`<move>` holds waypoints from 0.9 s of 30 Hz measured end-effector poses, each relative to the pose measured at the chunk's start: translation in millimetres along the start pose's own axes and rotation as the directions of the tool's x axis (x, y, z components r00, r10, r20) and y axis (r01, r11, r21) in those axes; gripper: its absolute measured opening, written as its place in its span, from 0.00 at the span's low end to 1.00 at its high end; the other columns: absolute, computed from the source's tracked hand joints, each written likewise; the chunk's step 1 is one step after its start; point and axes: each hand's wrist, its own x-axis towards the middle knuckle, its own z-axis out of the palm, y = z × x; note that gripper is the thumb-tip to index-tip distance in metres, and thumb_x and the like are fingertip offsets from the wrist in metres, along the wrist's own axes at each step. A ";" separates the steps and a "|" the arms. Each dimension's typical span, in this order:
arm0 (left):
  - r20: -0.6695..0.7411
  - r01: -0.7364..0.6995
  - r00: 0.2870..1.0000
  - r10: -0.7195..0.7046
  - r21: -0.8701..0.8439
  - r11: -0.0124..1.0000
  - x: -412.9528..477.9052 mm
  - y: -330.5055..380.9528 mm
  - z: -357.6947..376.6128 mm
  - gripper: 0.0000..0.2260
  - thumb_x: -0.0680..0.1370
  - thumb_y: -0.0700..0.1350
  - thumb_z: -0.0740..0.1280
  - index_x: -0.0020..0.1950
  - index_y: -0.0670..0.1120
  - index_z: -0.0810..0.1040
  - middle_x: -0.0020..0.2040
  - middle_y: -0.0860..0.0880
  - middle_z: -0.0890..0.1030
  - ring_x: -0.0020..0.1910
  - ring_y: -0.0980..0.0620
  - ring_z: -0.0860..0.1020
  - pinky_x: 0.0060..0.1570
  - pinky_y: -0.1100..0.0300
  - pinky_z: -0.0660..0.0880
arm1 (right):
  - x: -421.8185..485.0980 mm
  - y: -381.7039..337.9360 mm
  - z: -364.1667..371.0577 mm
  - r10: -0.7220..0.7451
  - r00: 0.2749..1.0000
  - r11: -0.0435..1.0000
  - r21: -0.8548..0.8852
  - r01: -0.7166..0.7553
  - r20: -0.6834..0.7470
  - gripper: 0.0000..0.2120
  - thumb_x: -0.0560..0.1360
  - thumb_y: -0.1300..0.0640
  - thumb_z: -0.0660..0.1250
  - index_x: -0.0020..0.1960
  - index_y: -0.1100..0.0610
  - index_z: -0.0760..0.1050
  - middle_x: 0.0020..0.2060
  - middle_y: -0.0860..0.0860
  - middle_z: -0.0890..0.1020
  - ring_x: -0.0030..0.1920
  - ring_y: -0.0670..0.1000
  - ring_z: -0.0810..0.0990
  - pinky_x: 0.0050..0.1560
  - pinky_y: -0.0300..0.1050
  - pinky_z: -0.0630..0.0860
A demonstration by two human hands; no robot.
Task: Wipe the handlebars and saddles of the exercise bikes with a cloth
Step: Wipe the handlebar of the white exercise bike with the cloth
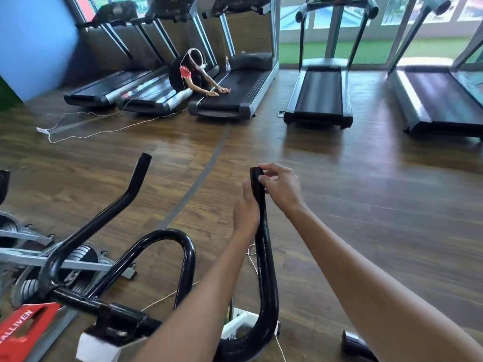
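The exercise bike's black handlebar rises in front of me, with a right prong, a middle loop and a left prong. My right hand pinches the top end of the right prong with curled fingers and thumb. Just below it, my left hand lies against the left side of the same prong, its fingers passing behind the bar. No cloth shows in either hand, and no saddle is in sight.
A second bike with a flywheel stands at the left, and a red tag hangs at the bottom left. White cables trail over the wooden floor. Several treadmills line the far windows; a crouching person wipes one.
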 end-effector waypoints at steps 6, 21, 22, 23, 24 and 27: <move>-0.048 -0.089 0.995 0.091 0.032 0.995 19.5 13.1 1.3 0.34 0.83 0.64 0.41 0.61 0.45 0.79 0.58 0.43 0.81 0.60 0.43 0.77 0.61 0.47 0.72 | 4.3 3.1 4.5 0.022 1.000 0.999 0.037 -0.021 -0.009 0.15 0.75 0.62 0.70 0.60 0.52 0.83 0.44 0.47 0.84 0.50 0.50 0.83 0.58 0.52 0.81; -0.038 -0.137 0.990 0.139 0.045 0.990 40.6 30.6 4.4 0.27 0.85 0.59 0.46 0.69 0.41 0.71 0.67 0.41 0.75 0.67 0.42 0.73 0.62 0.52 0.67 | 15.3 16.7 9.9 0.113 0.993 0.978 0.171 -0.115 0.024 0.14 0.71 0.61 0.69 0.48 0.42 0.82 0.38 0.49 0.86 0.47 0.52 0.85 0.57 0.56 0.81; -0.042 -0.143 0.988 0.146 0.061 0.988 39.2 25.2 7.1 0.27 0.84 0.58 0.46 0.68 0.41 0.72 0.65 0.40 0.76 0.66 0.41 0.74 0.61 0.51 0.68 | 15.6 16.8 10.2 0.113 0.993 0.979 0.167 -0.116 0.027 0.14 0.71 0.61 0.68 0.47 0.42 0.81 0.38 0.49 0.86 0.48 0.52 0.85 0.57 0.56 0.81; -0.052 -0.124 0.990 0.130 0.096 0.988 32.7 15.9 9.1 0.27 0.84 0.58 0.46 0.66 0.41 0.73 0.64 0.39 0.76 0.64 0.39 0.74 0.58 0.50 0.69 | 15.9 16.9 11.0 0.116 0.993 0.979 0.168 -0.119 0.028 0.13 0.71 0.61 0.68 0.48 0.43 0.81 0.39 0.50 0.86 0.48 0.52 0.85 0.57 0.56 0.81; -0.061 -0.088 0.994 0.096 0.124 0.988 22.3 5.0 11.0 0.27 0.84 0.58 0.46 0.66 0.41 0.73 0.63 0.39 0.76 0.63 0.38 0.74 0.56 0.50 0.68 | 16.2 17.3 11.5 0.115 0.993 0.977 0.175 -0.118 0.030 0.13 0.72 0.61 0.68 0.49 0.43 0.81 0.40 0.50 0.86 0.49 0.52 0.85 0.57 0.57 0.80; -0.033 0.074 0.997 -0.068 0.239 0.968 -8.6 -28.9 13.8 0.26 0.84 0.58 0.44 0.66 0.43 0.72 0.63 0.39 0.76 0.62 0.36 0.75 0.59 0.49 0.70 | 17.0 18.1 12.6 0.115 0.993 0.980 0.161 -0.118 0.029 0.13 0.74 0.61 0.67 0.50 0.43 0.80 0.39 0.48 0.84 0.49 0.51 0.83 0.58 0.55 0.80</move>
